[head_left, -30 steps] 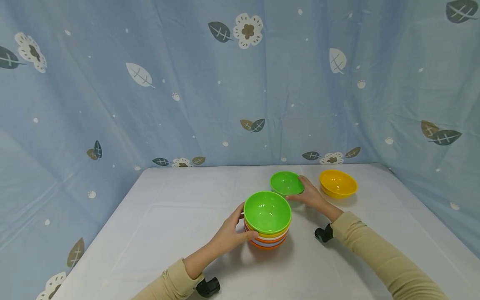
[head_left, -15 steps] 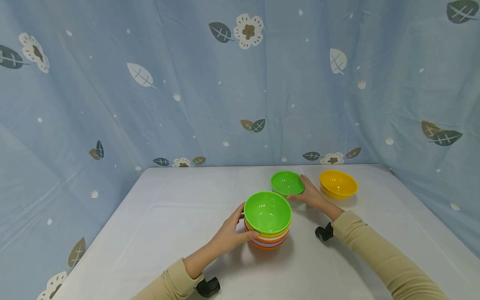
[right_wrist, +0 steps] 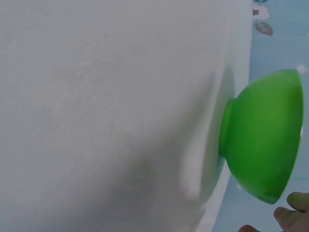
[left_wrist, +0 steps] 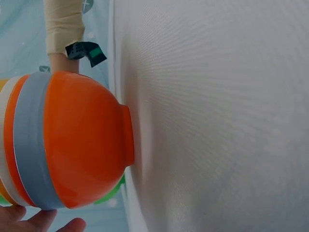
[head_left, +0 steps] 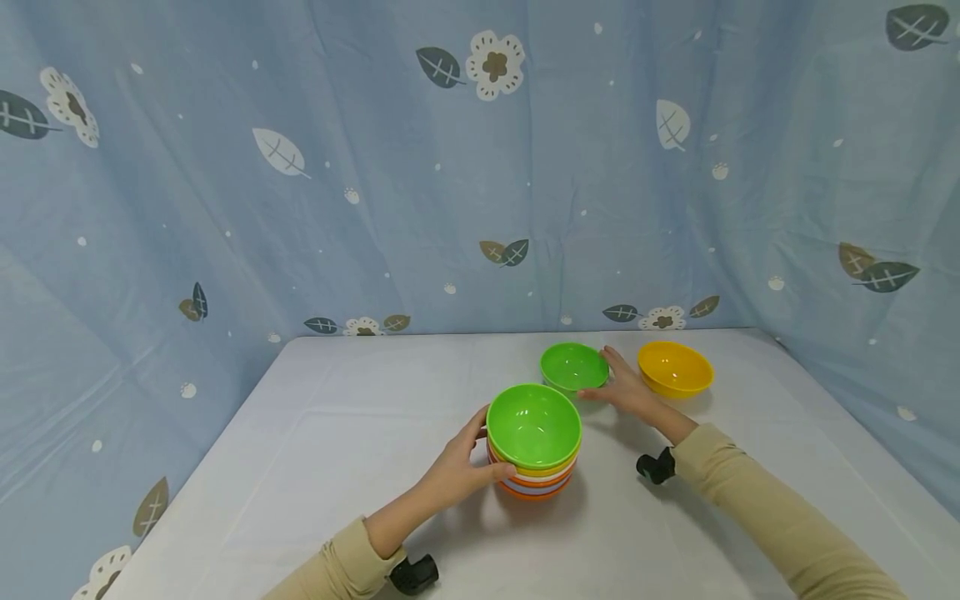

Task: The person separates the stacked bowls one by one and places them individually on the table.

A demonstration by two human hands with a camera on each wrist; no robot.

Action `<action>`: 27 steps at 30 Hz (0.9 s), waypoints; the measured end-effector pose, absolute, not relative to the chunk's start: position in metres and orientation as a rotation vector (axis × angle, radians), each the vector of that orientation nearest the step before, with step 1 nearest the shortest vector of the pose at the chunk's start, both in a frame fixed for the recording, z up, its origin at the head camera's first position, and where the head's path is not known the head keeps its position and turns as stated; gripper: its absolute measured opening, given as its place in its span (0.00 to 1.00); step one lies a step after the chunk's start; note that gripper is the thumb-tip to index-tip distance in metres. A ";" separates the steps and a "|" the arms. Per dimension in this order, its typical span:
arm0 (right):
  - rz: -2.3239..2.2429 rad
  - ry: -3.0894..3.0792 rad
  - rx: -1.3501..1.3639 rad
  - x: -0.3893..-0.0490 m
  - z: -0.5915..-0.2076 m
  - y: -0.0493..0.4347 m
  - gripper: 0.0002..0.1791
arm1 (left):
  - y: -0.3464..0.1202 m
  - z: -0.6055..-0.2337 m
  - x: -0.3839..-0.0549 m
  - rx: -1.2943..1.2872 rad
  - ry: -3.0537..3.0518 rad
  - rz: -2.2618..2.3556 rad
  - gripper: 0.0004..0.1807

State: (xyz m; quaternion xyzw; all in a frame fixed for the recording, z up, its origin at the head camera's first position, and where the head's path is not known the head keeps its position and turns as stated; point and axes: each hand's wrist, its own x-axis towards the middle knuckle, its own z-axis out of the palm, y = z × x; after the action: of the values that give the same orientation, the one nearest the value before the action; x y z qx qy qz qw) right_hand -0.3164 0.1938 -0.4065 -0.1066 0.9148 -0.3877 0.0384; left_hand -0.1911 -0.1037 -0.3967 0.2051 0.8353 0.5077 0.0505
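A stack of nested bowls [head_left: 534, 483] stands upright on the white-covered table, a green bowl [head_left: 534, 425] on top. Below that, yellow, white and orange rims show; in the left wrist view the lowest is an orange bowl [left_wrist: 84, 140] with a grey-blue one [left_wrist: 31, 140] inside it. My left hand [head_left: 461, 467] holds the stack from its left side, thumb in front and fingers behind. Behind the stack sits a single green bowl [head_left: 573, 367], upright. Beside its right side is my right hand [head_left: 626, 392], fingers spread; the right wrist view shows its fingertips [right_wrist: 297, 200] just apart from this bowl [right_wrist: 265, 135].
To the right of the right hand a yellow-orange bowl [head_left: 675, 369] stands at the back of the table [head_left: 360, 417]. A blue patterned curtain [head_left: 375, 167] hangs behind and along the sides. Black wrist cameras [head_left: 414, 575] stick out beneath both sleeves.
My right hand has loosened and drawn slightly away from the single green bowl, to the right. My left hand and the stack have stayed where they were.
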 end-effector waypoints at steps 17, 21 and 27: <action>-1.206 2.803 -0.415 -0.281 -0.384 0.198 0.55 | -0.106 -0.396 -0.194 0.679 2.545 1.545 0.46; -1.197 2.805 -0.440 -0.269 -0.379 0.196 0.55 | -0.106 -0.395 -0.195 0.693 2.538 1.554 0.46; -1.213 2.806 -0.533 -0.247 -0.376 0.192 0.54 | -0.107 -0.396 -0.196 0.692 2.545 1.546 0.45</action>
State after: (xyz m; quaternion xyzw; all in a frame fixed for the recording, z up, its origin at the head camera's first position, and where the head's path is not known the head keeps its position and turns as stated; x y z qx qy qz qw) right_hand -0.2467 0.1921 -0.3755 -0.1717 0.9042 -0.3907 0.0194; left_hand -0.1957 -0.1069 -0.3964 0.2262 0.8317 0.5054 0.0421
